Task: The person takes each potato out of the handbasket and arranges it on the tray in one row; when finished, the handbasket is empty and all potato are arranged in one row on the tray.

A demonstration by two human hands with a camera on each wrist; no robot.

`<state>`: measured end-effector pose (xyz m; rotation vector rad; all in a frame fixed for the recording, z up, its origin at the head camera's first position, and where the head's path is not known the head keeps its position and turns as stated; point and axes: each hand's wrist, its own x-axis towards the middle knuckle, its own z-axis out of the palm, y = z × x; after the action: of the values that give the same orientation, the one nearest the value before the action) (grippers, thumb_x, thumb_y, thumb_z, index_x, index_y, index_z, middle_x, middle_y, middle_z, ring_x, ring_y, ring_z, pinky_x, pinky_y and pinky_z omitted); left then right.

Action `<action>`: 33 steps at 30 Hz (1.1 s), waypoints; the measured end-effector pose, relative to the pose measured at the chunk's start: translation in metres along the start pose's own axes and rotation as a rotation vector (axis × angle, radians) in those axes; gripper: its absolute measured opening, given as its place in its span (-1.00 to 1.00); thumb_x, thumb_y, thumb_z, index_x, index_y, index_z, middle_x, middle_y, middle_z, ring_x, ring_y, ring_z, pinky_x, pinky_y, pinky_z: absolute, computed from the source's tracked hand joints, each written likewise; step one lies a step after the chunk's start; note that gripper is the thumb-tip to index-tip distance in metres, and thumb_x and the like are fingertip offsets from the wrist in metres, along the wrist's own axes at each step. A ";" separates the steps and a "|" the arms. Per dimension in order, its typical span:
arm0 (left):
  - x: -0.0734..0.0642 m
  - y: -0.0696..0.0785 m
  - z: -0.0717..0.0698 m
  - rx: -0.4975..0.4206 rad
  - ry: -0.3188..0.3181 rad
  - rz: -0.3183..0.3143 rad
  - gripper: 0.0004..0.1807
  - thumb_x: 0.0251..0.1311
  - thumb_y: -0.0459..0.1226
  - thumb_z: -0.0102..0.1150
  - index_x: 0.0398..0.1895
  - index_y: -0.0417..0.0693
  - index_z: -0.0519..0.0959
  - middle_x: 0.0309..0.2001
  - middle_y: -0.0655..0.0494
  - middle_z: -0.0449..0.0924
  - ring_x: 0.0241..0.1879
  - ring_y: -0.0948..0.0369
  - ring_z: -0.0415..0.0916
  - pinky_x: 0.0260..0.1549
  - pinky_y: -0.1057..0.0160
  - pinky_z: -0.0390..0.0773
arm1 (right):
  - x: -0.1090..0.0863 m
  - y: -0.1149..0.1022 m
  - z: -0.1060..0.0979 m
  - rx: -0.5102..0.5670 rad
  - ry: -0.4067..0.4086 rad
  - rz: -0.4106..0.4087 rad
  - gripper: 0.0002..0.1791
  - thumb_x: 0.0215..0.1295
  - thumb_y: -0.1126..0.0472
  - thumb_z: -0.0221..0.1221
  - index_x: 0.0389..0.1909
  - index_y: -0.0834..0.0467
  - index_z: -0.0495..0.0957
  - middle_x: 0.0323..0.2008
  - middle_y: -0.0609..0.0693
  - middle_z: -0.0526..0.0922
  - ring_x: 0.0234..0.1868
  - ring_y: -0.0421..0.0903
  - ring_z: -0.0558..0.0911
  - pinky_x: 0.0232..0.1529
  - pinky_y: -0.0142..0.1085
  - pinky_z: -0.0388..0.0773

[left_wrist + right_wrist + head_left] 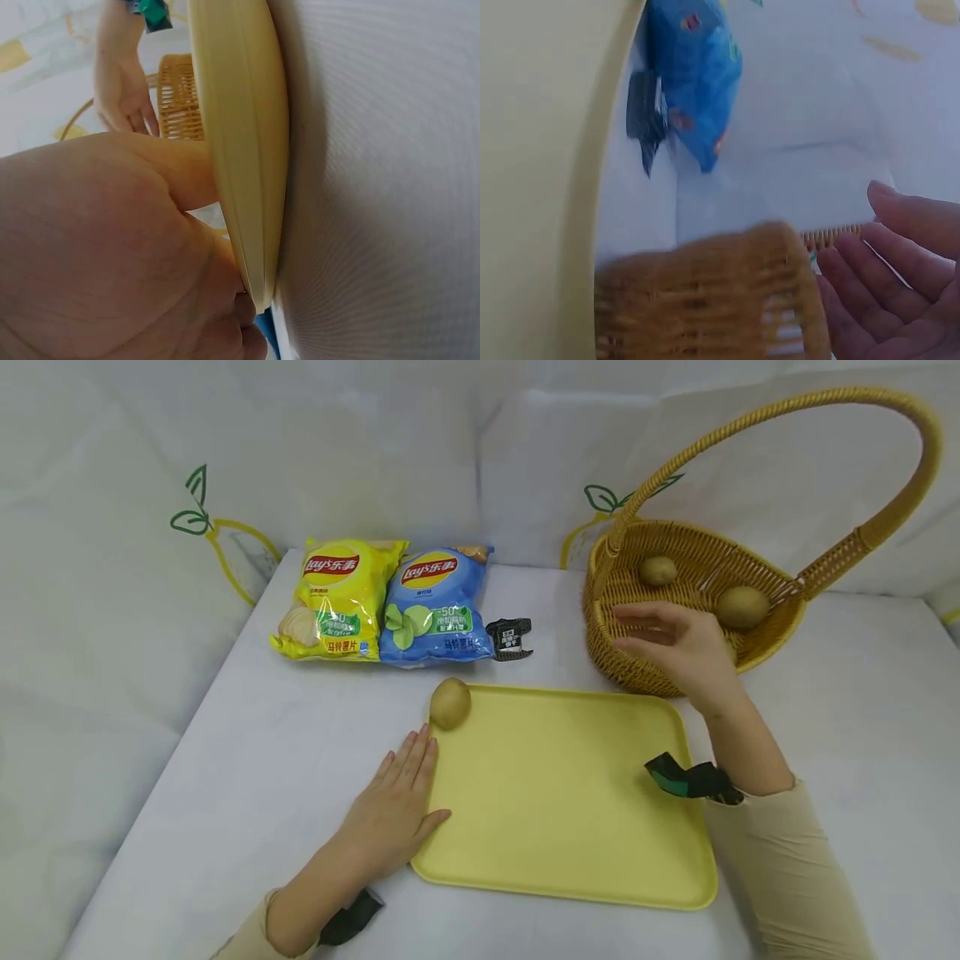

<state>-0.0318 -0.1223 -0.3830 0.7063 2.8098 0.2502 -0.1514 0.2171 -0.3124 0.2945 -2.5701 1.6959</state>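
Observation:
My left hand rests flat along the left rim of a yellow tray, with its thumb over the rim. Just beyond its fingertips, a potato sits in the tray's far left corner. In the left wrist view, the palm is beside the tray's edge. My right hand is raised over the near side of a wicker basket, fingers loosely bent and nothing between them. Inside the basket lie a small potato and a larger potato; the hand hides part of the inside.
A yellow chip bag and a blue chip bag lie side by side at the back left. Beside them is a small black packet. The basket's tall handle arches up to the right. A white cloth backdrop stands behind.

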 end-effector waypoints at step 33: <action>-0.001 0.002 0.000 -0.012 0.014 0.004 -0.16 0.34 0.00 -0.03 0.43 -0.40 -0.07 0.47 -0.23 -0.28 0.45 -0.06 -0.28 0.34 -0.05 -0.04 | 0.028 0.049 -0.109 -0.665 -0.370 0.116 -0.47 0.05 0.22 0.38 0.07 0.33 0.54 -0.04 0.19 0.52 -0.05 0.00 0.46 -0.24 -0.50 0.34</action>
<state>-0.0297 -0.1214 -0.3821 0.7097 2.8181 0.2732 -0.1943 0.3314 -0.3093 0.4534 -3.2794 0.7631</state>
